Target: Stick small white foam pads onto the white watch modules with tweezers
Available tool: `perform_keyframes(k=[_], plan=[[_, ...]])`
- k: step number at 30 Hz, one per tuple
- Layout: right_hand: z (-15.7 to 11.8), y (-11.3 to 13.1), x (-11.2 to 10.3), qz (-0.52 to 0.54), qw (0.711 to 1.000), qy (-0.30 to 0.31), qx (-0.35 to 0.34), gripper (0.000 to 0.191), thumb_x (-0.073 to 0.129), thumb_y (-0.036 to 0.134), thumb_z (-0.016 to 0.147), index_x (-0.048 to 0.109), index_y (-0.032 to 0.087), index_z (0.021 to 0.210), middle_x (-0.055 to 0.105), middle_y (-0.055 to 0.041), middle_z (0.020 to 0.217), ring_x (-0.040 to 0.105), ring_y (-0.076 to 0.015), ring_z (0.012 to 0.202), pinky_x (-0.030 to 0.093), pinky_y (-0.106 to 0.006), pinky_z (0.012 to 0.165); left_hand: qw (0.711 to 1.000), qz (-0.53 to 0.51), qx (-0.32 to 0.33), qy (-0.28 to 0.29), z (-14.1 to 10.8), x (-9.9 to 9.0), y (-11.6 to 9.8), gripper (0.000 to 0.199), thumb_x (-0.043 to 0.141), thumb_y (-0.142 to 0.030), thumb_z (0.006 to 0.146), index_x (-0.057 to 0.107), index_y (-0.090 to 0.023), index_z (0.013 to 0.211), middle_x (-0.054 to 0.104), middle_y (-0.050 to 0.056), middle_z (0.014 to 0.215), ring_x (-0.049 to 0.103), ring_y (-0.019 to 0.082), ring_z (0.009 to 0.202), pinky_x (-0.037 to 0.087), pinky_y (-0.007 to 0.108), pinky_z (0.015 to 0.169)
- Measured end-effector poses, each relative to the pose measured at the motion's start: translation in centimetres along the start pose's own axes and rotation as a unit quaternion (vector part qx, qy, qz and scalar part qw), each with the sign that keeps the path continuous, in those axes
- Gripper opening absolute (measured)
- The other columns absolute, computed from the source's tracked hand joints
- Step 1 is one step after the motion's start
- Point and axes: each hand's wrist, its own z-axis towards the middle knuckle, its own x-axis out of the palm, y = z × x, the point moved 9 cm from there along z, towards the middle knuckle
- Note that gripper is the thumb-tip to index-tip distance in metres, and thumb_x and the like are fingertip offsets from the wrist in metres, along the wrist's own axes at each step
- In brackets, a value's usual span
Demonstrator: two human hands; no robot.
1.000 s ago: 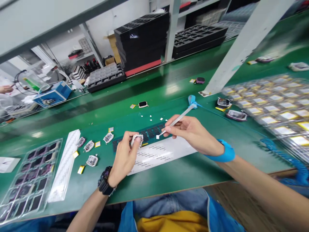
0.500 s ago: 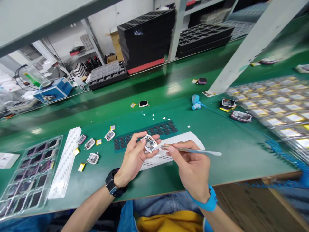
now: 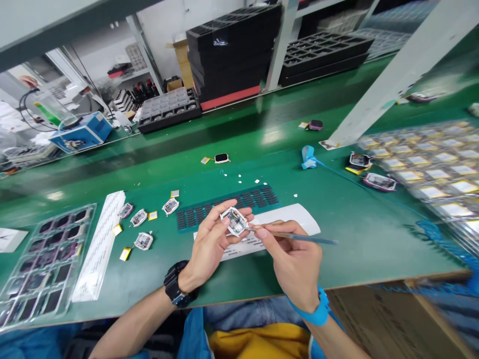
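My left hand (image 3: pixel 211 238) grips a white smartwatch case (image 3: pixel 234 222) by its edges, its open inside with circuit parts facing up. Between the thumb and fingers of my right hand (image 3: pixel 294 254) is a slim metal tool, probably a spudger or tweezers (image 3: pixel 303 236). Its tip reaches the lower right edge of the case; whether it touches a part inside is too small to tell. Under both hands lie a white printed sheet (image 3: pixel 295 219) and a dark green sheet of black adhesive pieces (image 3: pixel 258 197).
Several opened watch cases (image 3: pixel 143 241) with yellow-edged batteries (image 3: pixel 125 254) lie to the left, beside a white strip (image 3: pixel 99 249) and a clear tray of watches (image 3: pixel 71 267). A tray of batteries (image 3: pixel 436 173) and a coiled blue cord (image 3: pixel 445 244) are at right. A slanted post (image 3: pixel 396 75) stands behind.
The tool's tip has moved a little further over the watch case, and its handle has turned slightly. Both hands keep their hold. The camera view has shifted slightly.
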Motion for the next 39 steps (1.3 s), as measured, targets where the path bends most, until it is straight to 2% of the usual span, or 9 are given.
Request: perform_keyframes(k=[6, 13, 16, 20, 24, 27, 32, 36, 39], plan=[[0.0, -0.1, 0.1, 0.003, 1.000, -0.006, 0.003, 0.026, 0.089, 0.044, 0.080, 0.073, 0.023, 0.077, 0.074, -0.0018, 0.076, 0.075, -0.0179, 0.073, 0.061, -0.025, 0.063, 1.000, 0.014, -0.001, -0.002, 0.0, -0.2, 0.1, 0.045, 0.082, -0.038, 0.083, 0.064, -0.020, 0.120, 0.076, 0.012, 0.120, 0.072, 0.028, 0.116, 0.058, 0.036, 0.094], [-0.1, 0.5, 0.5, -0.009, 1.000, 0.007, -0.017, 0.024, 0.086, 0.042, 0.083, 0.072, 0.024, 0.079, 0.074, -0.0019, 0.078, 0.075, -0.0192, 0.075, 0.063, -0.028, 0.065, 0.999, 0.050, 0.020, 0.001, 0.0, -0.1, 0.1, 0.050, 0.085, -0.031, 0.080, 0.060, -0.020, 0.122, 0.076, 0.013, 0.120, 0.074, 0.027, 0.112, 0.059, 0.037, 0.094], [-0.2, 0.8, 0.4, -0.020, 1.000, 0.013, -0.017, 0.025, 0.084, 0.045, 0.085, 0.070, 0.024, 0.080, 0.073, -0.0030, 0.080, 0.075, -0.0211, 0.077, 0.064, -0.032, 0.066, 0.996, 0.083, 0.026, -0.032, 0.2, -0.9, 0.0, 0.051, 0.084, -0.032, 0.081, 0.058, -0.019, 0.124, 0.076, 0.013, 0.118, 0.075, 0.028, 0.108, 0.059, 0.038, 0.093], [1.3, 0.8, -1.2, -0.067, 0.998, 0.006, -0.017, 0.033, 0.081, 0.055, 0.085, 0.069, 0.024, 0.080, 0.074, -0.0052, 0.083, 0.075, -0.0234, 0.078, 0.065, -0.037, 0.069, 0.986, 0.133, 0.026, -0.097, 0.8, -2.6, -0.4, 0.051, 0.084, -0.028, 0.078, 0.059, -0.017, 0.120, 0.077, 0.013, 0.111, 0.076, 0.028, 0.101, 0.059, 0.037, 0.087], [4.5, -0.6, -2.0, -0.142, 0.984, 0.101, 0.032, 0.050, 0.080, 0.071, 0.076, 0.071, 0.022, 0.081, 0.075, -0.0066, 0.080, 0.073, -0.0234, 0.071, 0.061, -0.033, 0.060, 0.978, 0.170, 0.042, -0.115, 1.3, -3.1, -1.0, 0.049, 0.085, -0.027, 0.073, 0.059, -0.017, 0.113, 0.077, 0.010, 0.097, 0.077, 0.027, 0.094, 0.060, 0.033, 0.077], [6.5, -1.1, -1.9, -0.161, 0.970, 0.177, 0.042, 0.056, 0.078, 0.075, 0.074, 0.070, 0.021, 0.079, 0.074, -0.0073, 0.079, 0.072, -0.0235, 0.070, 0.057, -0.031, 0.058, 0.978, 0.181, 0.043, -0.099, 1.4, -2.7, -1.0, 0.048, 0.085, -0.029, 0.074, 0.059, -0.017, 0.113, 0.077, 0.009, 0.096, 0.077, 0.025, 0.090, 0.060, 0.031, 0.075], [8.3, -1.4, 0.2, -0.189, 0.945, 0.265, 0.014, 0.038, 0.075, 0.059, 0.083, 0.072, 0.021, 0.078, 0.075, -0.0065, 0.083, 0.072, -0.0228, 0.074, 0.058, -0.034, 0.069, 0.981, 0.160, 0.052, -0.098, 1.5, -2.9, -1.5, 0.052, 0.085, -0.034, 0.077, 0.057, -0.019, 0.118, 0.077, 0.009, 0.105, 0.076, 0.024, 0.100, 0.060, 0.033, 0.085], [8.8, -3.1, 2.6, -0.175, 0.929, 0.325, 0.031, 0.023, 0.073, 0.043, 0.079, 0.071, 0.021, 0.076, 0.076, -0.0046, 0.080, 0.072, -0.0215, 0.071, 0.057, -0.033, 0.067, 0.976, 0.156, 0.087, -0.129, 1.9, -4.1, -2.3, 0.051, 0.085, -0.034, 0.078, 0.056, -0.021, 0.118, 0.075, 0.008, 0.111, 0.072, 0.023, 0.112, 0.056, 0.039, 0.099], [8.9, -4.2, 3.8, -0.160, 0.920, 0.356, 0.040, 0.015, 0.072, 0.037, 0.077, 0.071, 0.022, 0.077, 0.077, -0.0031, 0.080, 0.072, -0.0203, 0.070, 0.058, -0.033, 0.068, 0.977, 0.143, 0.064, -0.142, 2.3, -4.9, -1.5, 0.050, 0.085, -0.028, 0.077, 0.056, -0.021, 0.117, 0.074, 0.007, 0.111, 0.071, 0.022, 0.111, 0.052, 0.041, 0.105]])
